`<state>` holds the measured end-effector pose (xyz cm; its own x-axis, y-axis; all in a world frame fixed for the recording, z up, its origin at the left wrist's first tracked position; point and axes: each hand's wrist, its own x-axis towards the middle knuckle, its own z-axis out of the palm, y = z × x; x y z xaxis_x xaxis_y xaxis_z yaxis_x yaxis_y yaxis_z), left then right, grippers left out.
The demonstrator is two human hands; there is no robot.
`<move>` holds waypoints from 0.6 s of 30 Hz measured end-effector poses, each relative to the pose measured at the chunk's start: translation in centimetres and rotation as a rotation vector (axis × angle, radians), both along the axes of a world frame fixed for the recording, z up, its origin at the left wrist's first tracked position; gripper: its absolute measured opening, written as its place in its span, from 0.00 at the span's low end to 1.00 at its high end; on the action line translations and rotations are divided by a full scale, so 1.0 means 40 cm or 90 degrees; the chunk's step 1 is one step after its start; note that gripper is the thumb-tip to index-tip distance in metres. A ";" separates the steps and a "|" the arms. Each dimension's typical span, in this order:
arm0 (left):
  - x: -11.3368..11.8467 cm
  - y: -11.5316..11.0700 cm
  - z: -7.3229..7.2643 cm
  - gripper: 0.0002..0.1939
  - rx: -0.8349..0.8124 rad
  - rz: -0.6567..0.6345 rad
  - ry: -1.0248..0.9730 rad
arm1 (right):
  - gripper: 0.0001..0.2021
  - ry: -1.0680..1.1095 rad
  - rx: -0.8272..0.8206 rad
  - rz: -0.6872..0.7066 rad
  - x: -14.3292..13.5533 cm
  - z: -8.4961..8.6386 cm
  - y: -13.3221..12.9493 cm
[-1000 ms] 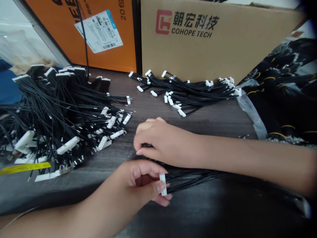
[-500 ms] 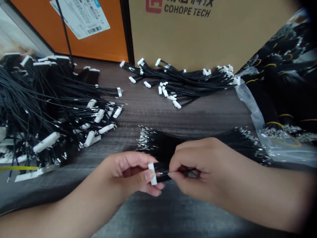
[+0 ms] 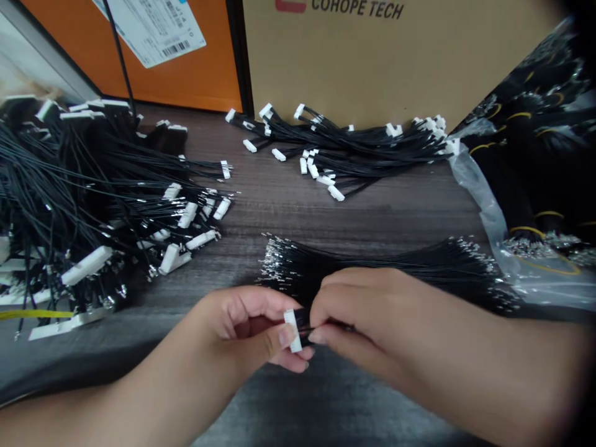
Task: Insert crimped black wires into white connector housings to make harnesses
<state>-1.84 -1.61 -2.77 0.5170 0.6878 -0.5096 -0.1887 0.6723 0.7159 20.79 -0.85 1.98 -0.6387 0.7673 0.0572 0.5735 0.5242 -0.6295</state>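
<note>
Between thumb and fingers, my left hand (image 3: 256, 332) grips a white connector housing (image 3: 293, 331) with black wires running out of its right side. My right hand (image 3: 349, 310) is closed in a pinch on a thin black wire (image 3: 306, 333), right beside the housing. Whether the wire's tip sits inside the housing I cannot tell. Just behind both hands lies a bundle of loose black wires (image 3: 395, 264) with bare metal terminals at both ends. My right hand covers part of this bundle.
To the left is a heap of black wires (image 3: 93, 174) with white connectors. Finished-looking short cables (image 3: 372, 146) lie before a cardboard box (image 3: 363, 68). An orange box (image 3: 200, 68) stands at the back left. Plastic-wrapped wire bundles (image 3: 521, 180) fill the right side.
My right hand has moved left, bringing the pinched wire up close to the housing. My left hand still grips the housing, and the view has shifted slightly.
</note>
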 end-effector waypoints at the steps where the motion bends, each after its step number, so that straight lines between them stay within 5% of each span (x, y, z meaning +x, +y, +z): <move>1: -0.001 -0.002 -0.001 0.10 -0.002 0.008 -0.002 | 0.09 -0.006 0.014 -0.011 0.004 0.008 0.016; 10: -0.011 -0.007 -0.004 0.07 -0.017 0.004 0.008 | 0.12 0.013 0.044 -0.073 -0.012 -0.031 0.122; 18: -0.010 0.001 0.005 0.10 -0.052 0.035 -0.006 | 0.08 0.080 0.015 -0.105 0.038 0.042 0.065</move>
